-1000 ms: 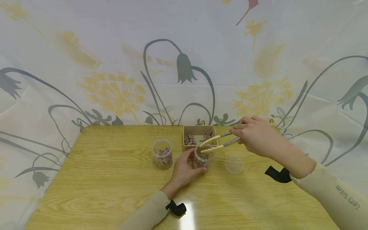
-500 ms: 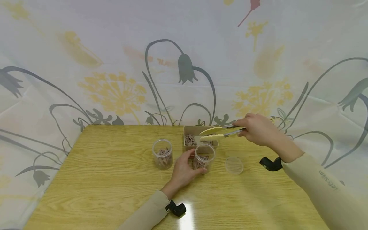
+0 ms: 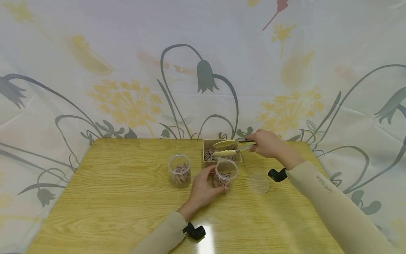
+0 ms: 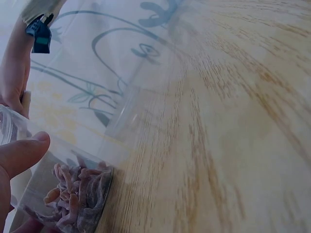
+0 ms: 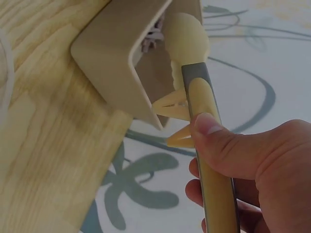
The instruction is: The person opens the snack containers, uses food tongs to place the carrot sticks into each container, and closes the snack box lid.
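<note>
My left hand [image 3: 204,187] grips a clear round jar [image 3: 226,170], thumb on the near side. Brownish-purple strips [image 4: 80,194] lie in the bottom of that jar, which stands upright without a lid. In my right hand [image 3: 265,143] is a pair of tongs [image 5: 199,92] with yellow tips and grey handles, the thumb pressed along one arm. The tong tips are spread apart over a beige rectangular box [image 3: 206,163] behind the jar. More of the same strips [image 3: 209,155] lie in the box, partly hidden by the tongs.
A second open clear jar [image 3: 179,171] with similar strips stands left of my left hand. Flat on the wooden table [image 3: 127,211], right of the held jar, lies a clear round lid [image 3: 258,183]. A flowered cloth [image 3: 133,70] hangs behind the table's back edge.
My right hand has moved the tongs up and back from the held jar's mouth, then left over the beige box. The left hand has stayed on the jar.
</note>
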Demonstrator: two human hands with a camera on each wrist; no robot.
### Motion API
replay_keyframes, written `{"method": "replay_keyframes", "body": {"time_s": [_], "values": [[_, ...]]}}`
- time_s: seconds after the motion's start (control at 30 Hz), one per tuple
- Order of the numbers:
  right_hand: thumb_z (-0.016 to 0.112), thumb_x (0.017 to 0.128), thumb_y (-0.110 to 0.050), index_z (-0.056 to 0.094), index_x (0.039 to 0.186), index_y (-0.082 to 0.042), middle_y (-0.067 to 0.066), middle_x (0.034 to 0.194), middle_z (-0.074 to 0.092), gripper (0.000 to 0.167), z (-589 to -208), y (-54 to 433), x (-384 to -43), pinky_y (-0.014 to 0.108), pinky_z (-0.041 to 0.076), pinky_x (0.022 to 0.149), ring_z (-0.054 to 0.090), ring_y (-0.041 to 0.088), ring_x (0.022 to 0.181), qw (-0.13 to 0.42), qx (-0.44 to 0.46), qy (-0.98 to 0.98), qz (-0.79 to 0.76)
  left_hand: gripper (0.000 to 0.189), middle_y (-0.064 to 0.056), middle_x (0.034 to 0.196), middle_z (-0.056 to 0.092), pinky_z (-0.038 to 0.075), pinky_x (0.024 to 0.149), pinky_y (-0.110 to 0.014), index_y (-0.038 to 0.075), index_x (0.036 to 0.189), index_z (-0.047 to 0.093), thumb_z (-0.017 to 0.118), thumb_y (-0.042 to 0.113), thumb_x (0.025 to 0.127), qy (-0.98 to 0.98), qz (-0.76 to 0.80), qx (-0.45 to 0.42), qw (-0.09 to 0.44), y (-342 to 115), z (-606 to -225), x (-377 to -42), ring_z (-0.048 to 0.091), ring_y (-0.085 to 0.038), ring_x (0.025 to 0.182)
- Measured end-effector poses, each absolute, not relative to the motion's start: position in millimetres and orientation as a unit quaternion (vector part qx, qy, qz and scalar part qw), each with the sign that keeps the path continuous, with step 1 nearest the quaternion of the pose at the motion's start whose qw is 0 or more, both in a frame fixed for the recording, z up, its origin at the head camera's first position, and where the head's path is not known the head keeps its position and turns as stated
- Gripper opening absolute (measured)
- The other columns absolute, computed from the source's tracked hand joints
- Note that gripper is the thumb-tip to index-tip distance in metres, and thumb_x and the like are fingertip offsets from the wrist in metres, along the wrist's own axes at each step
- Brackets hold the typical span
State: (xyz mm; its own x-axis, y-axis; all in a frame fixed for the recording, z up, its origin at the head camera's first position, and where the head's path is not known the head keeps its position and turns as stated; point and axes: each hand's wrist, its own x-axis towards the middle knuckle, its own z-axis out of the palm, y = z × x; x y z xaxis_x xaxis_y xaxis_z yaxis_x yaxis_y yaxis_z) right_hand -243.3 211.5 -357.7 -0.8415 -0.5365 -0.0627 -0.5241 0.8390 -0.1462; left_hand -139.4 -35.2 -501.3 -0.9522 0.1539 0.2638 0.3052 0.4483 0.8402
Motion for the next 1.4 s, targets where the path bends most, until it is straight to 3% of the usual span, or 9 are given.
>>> {"method": "replay_keyframes", "body": {"time_s": [0.53,0.77,1.07,1.4], "values": [[0.076,0.089,-0.023,0.060,0.134,0.001,0.018,0.124,0.066,0.053,-362,174,-258,0.050,0.051,0.091,0.062,0.037,0.109,0.111,-0.286,0.952,0.018,0.080,-0.001,0.114,0.066,0.049,0.090,-0.040,0.010,0.134,0.059,0.095,0.029,0.065,-0.841,-0.518,-0.135,0.077,-35,-499,-138,0.061,-0.019,0.105],[0.074,0.091,-0.016,0.066,0.127,0.002,0.019,0.127,0.064,0.041,-360,167,-258,0.049,0.051,0.092,0.062,0.037,0.112,0.158,-0.278,0.947,0.003,0.079,0.000,0.114,0.066,0.049,0.091,-0.040,0.011,0.133,0.059,0.095,0.029,0.065,-0.838,-0.522,-0.138,0.078,-35,-499,-137,0.061,-0.019,0.105],[0.072,0.092,-0.013,0.076,0.113,-0.006,0.010,0.102,0.072,0.022,-360,170,-253,0.039,0.056,0.072,0.068,0.028,0.089,0.110,-0.303,0.947,0.008,0.078,0.001,0.114,0.066,0.049,0.091,-0.040,0.014,0.133,0.059,0.095,0.031,0.065,-0.843,-0.514,-0.137,0.081,-35,-501,-139,0.062,-0.018,0.106],[0.071,0.092,-0.009,0.073,0.117,-0.001,0.015,0.104,0.072,0.026,-351,189,-253,0.041,0.056,0.073,0.068,0.031,0.090,0.080,-0.297,0.950,-0.045,0.079,0.001,0.114,0.066,0.048,0.092,-0.040,0.014,0.133,0.059,0.095,0.029,0.064,-0.841,-0.518,-0.136,0.078,-35,-502,-139,0.061,-0.018,0.105]]}}
